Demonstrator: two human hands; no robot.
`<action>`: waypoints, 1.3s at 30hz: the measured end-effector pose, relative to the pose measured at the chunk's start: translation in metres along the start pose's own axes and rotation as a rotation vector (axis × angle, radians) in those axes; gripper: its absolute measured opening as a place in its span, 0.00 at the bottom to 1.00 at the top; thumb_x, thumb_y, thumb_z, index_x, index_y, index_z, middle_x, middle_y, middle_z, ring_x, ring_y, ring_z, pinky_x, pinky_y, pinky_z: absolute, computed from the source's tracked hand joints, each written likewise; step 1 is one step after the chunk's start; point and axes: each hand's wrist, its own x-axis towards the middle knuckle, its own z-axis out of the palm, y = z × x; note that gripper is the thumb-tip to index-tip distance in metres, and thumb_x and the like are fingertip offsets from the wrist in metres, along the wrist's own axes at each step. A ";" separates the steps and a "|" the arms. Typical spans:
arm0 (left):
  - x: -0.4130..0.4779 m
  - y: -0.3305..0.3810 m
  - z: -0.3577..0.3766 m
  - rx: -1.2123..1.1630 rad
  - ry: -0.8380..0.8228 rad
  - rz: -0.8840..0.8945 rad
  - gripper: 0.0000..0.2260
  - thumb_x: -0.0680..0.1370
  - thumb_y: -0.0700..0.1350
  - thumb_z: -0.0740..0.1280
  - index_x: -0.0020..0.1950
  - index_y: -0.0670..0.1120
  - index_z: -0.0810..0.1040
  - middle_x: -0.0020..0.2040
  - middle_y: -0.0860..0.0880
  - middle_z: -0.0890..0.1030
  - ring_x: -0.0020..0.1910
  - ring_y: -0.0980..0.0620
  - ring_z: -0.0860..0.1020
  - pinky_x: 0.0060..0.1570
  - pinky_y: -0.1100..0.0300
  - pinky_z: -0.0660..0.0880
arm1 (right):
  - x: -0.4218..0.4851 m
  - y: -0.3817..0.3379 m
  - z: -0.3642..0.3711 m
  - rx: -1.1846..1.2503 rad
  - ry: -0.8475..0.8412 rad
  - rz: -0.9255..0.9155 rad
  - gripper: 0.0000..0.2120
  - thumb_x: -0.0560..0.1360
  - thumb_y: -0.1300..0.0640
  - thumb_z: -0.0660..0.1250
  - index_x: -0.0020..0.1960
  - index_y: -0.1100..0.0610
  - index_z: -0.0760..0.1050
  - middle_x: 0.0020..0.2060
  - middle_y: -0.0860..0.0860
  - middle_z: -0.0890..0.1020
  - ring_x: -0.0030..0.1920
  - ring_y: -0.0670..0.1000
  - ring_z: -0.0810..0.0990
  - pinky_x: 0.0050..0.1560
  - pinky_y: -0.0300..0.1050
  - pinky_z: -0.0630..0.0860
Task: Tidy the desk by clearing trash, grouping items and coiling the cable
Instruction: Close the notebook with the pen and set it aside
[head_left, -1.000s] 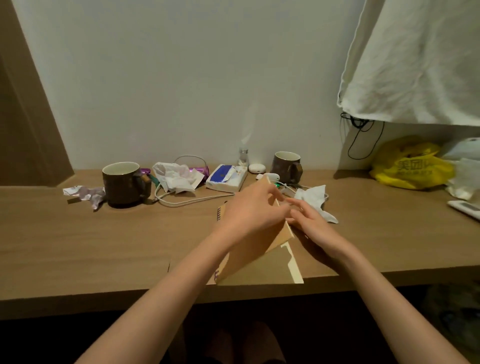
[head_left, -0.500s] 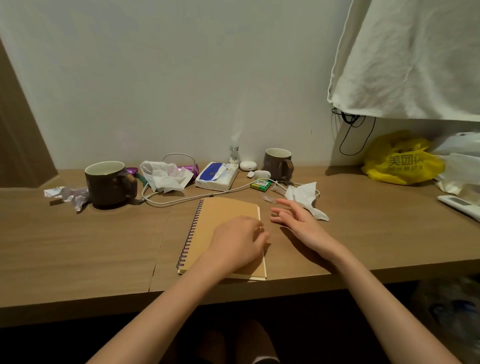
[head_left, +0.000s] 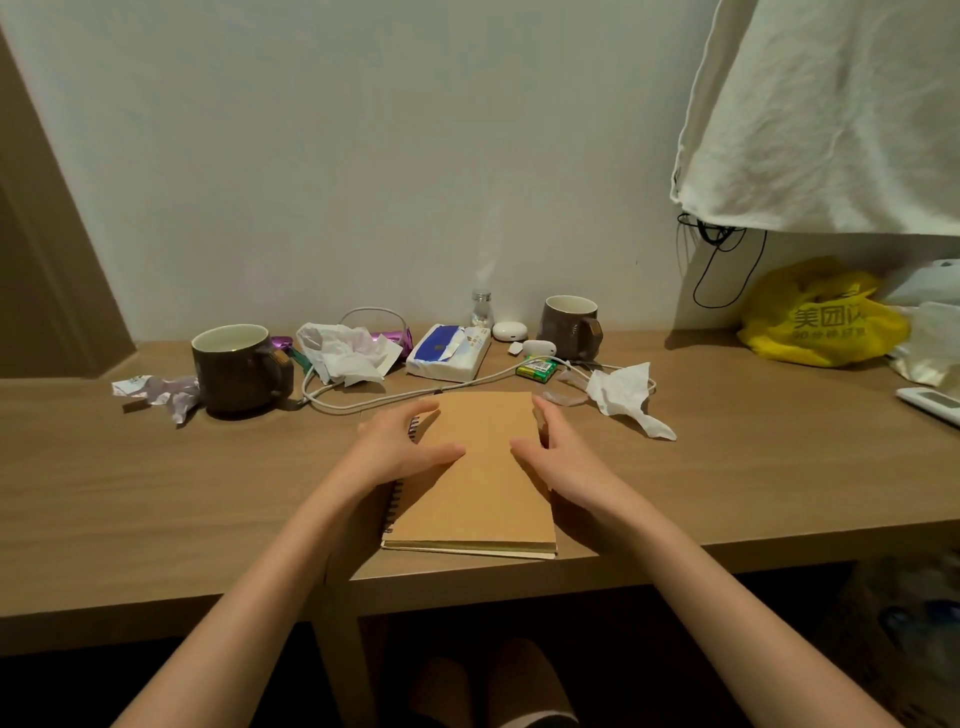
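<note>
Left hand (head_left: 400, 448), right hand (head_left: 560, 457) on notebook (head_left: 480, 501)

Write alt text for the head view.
A left hand and a right hand rest on the side edges of a closed brown notebook at the front of a wooden desk. Behind it lie a left mug, a right mug, crumpled tissues, a tissue pack, a white cable and a yellow bag.
</note>
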 end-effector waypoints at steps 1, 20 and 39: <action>0.001 0.001 0.000 -0.066 -0.012 -0.014 0.34 0.68 0.58 0.73 0.71 0.56 0.67 0.71 0.50 0.69 0.68 0.49 0.68 0.65 0.53 0.68 | 0.001 0.002 0.002 -0.060 -0.002 -0.001 0.33 0.80 0.56 0.61 0.78 0.53 0.47 0.76 0.51 0.58 0.75 0.51 0.59 0.70 0.45 0.60; 0.001 0.029 0.012 -0.672 0.271 0.058 0.28 0.74 0.40 0.71 0.70 0.53 0.65 0.68 0.50 0.67 0.61 0.52 0.69 0.54 0.60 0.69 | -0.011 0.006 0.009 -0.271 0.179 -0.125 0.25 0.81 0.47 0.55 0.77 0.47 0.55 0.78 0.49 0.51 0.77 0.52 0.53 0.73 0.51 0.56; 0.071 0.182 0.070 -0.537 0.184 0.417 0.25 0.80 0.50 0.56 0.76 0.50 0.55 0.68 0.43 0.69 0.68 0.46 0.68 0.69 0.46 0.64 | 0.007 0.040 -0.189 0.372 0.851 -0.114 0.20 0.79 0.62 0.62 0.70 0.56 0.69 0.65 0.52 0.76 0.63 0.50 0.76 0.64 0.53 0.74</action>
